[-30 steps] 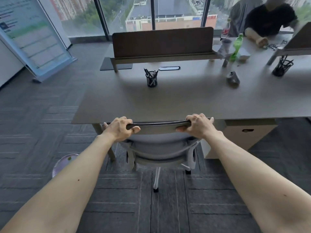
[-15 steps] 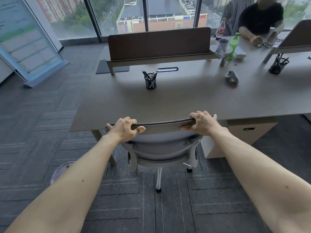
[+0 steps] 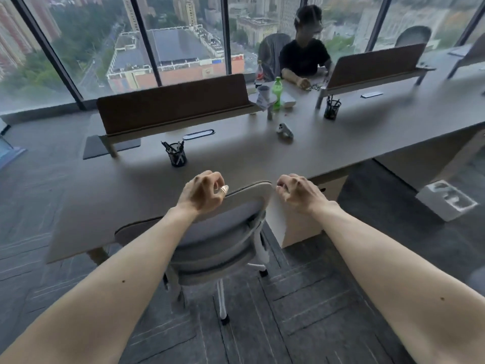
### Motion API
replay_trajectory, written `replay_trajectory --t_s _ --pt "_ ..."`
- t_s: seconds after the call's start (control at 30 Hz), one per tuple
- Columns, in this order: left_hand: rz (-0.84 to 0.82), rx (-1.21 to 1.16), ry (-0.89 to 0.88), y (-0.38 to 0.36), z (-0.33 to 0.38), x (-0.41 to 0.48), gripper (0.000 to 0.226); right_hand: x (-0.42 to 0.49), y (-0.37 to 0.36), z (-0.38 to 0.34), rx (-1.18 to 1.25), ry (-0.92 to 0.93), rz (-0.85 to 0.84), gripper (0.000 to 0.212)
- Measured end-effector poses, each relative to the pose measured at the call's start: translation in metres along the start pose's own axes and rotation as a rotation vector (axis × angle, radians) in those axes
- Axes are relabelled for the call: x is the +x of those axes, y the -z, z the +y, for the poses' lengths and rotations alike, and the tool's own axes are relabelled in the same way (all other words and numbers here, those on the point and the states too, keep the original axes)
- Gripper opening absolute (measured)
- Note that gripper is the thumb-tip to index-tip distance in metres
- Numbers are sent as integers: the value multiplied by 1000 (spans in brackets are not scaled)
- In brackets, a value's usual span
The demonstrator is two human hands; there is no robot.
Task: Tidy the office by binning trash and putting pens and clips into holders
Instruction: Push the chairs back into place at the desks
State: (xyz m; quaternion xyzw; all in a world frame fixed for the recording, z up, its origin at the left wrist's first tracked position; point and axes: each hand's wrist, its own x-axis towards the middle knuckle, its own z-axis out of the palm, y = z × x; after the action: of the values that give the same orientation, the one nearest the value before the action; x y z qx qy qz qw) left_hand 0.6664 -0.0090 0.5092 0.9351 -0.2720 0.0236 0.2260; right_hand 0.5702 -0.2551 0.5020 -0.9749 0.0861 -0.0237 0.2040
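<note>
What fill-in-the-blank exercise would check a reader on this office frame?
1. The desk carries ____ black mesh pen holders: one near the chair, one farther right.
2. The bottle standing beside the cup is coloured ____.
3. The right hand holds ____.
Missing words: two; green; nothing.
</note>
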Motion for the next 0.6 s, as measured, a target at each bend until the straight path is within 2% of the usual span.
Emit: replay_trajectory --t_s 0.17,0.3,0.43,0.6 --pt "-102 -41 -231 -38 129 14 15 -94 69 88 -46 -222 153 24" --pt "-198 -69 -428 -82 260 0 17 -208 128 175 -70 -430 282 24" --pt "-290 -106 -645 -135 421 -49 24 -355 180 268 -109 -684 424 27" --pt "-416 -126 -819 -201 601 -142 31 -536 231 353 -110 -920 497 33"
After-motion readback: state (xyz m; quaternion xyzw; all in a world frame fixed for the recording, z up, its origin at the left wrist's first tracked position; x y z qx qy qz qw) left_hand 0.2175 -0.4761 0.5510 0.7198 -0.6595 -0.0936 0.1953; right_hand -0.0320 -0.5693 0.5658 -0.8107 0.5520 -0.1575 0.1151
